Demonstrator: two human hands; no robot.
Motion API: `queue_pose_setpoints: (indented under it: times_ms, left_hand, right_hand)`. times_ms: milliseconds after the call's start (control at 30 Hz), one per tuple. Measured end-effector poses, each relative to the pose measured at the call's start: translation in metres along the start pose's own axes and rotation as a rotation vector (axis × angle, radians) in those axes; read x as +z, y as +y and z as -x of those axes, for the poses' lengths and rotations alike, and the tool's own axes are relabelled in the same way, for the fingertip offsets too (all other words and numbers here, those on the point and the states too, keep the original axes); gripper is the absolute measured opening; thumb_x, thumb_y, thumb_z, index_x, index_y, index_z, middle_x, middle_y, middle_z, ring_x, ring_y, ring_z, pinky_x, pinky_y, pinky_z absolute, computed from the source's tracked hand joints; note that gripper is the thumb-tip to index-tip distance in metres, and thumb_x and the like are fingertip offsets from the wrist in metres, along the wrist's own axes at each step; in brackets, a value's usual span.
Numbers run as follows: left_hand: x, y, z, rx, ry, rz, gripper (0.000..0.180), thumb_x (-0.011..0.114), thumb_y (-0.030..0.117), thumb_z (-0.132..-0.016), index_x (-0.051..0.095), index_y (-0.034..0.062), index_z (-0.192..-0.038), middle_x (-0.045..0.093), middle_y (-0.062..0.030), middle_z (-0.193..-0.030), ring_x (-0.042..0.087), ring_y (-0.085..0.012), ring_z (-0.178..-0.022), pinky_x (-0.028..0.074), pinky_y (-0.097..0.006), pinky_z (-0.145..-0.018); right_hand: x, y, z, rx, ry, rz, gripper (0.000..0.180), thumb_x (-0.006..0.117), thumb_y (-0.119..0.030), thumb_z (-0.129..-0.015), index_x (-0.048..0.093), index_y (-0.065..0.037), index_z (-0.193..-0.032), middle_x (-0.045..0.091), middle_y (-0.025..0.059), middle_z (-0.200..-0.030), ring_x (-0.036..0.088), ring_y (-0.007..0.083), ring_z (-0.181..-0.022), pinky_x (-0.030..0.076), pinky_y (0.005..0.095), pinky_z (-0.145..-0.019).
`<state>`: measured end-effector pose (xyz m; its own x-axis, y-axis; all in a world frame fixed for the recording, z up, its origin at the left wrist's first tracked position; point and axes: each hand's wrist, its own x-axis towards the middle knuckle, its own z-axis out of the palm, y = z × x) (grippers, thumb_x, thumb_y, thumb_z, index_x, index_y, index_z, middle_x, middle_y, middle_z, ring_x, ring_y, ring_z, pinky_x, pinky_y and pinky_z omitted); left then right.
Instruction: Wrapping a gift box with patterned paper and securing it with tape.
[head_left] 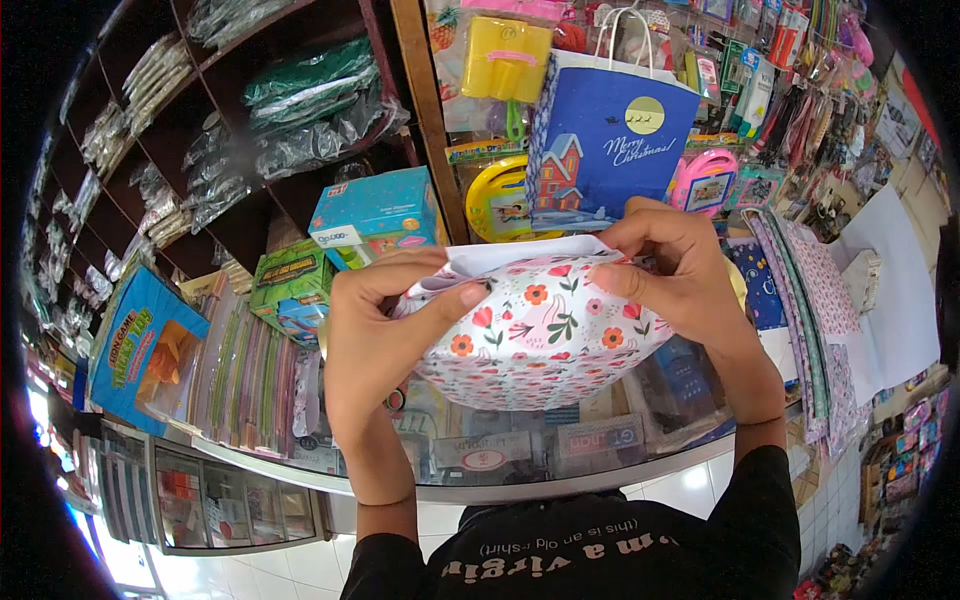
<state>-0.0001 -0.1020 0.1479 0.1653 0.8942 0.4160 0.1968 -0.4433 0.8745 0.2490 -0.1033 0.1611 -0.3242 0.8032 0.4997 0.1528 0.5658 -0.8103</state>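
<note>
Both hands (372, 318) (692, 268) pinch paper (545, 335) (inside hidden).

Floral paper (545, 330): 1 piece, white ground, printed with red and orange flowers, pink hearts and green leaves. White inner side exposed along the upper edge, which is folded and partly open. Front face bulges outward; a rounded bend separates it from the underside. Orientation: long axis roughly crosswise, above the bench (450, 493), held at its 2 upper ends. Contact with the bench: cannot be determined.
</note>
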Motion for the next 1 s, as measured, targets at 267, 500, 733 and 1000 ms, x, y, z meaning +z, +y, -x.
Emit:
queue_pose_setpoints:
  times_ms: [267, 500, 733, 1000]
  left_hand:
    - [0.001, -0.017, -0.017, 0.185, 0.021, 0.061, 0.017, 0.074, 0.008, -0.068, 0.068, -0.0018, -0.081, 0.065, -0.0084, -0.072, 0.058, -0.01, -0.065, 0.044, -0.022, -0.061]
    - [0.002, -0.013, -0.019, 0.109, 0.015, 0.033, 0.016, 0.073, 0.011, -0.073, 0.067, -0.0033, -0.076, 0.057, 0.0038, -0.06, 0.042, -0.0004, -0.055, 0.031, -0.017, -0.048]
    - [0.004, -0.021, -0.031, 0.18, -0.046, 0.017, 0.02, 0.073, 0.015, -0.073, 0.067, -0.0034, -0.076, 0.055, 0.0049, -0.059, 0.041, -0.0003, -0.055, 0.03, -0.018, -0.047]
    - [0.004, -0.032, -0.035, 0.207, -0.071, 0.123, 0.019, 0.073, 0.015, -0.073, 0.068, -0.0023, -0.079, 0.06, 0.0009, -0.063, 0.048, -0.0012, -0.057, 0.037, -0.018, -0.049]
  right_hand:
    - [0.003, -0.003, -0.015, 0.054, -0.016, 0.037, 0.022, 0.07, -0.009, -0.076, 0.061, 0.001, -0.093, 0.056, -0.0008, -0.083, 0.052, 0.0041, -0.074, 0.042, 0.0183, -0.065]
    - [0.044, -0.058, 0.014, -0.56, 0.217, 1.015, 0.04, 0.072, -0.005, -0.058, 0.062, -0.004, -0.096, 0.058, 0.006, -0.083, 0.055, 0.0177, -0.064, 0.044, 0.0303, -0.063]
    - [0.15, 0.014, 0.048, -0.366, -0.406, 0.733, 0.017, 0.061, -0.008, -0.072, 0.061, -0.004, -0.089, 0.052, 0.0056, -0.077, 0.058, 0.0192, -0.061, 0.047, 0.0312, -0.052]
    - [0.258, 0.119, 0.054, -0.1, -0.472, 0.534, 0.025, 0.057, -0.018, -0.076, 0.058, -0.008, -0.099, 0.052, 0.0111, -0.095, 0.059, 0.0284, -0.085, 0.051, 0.0395, -0.064]
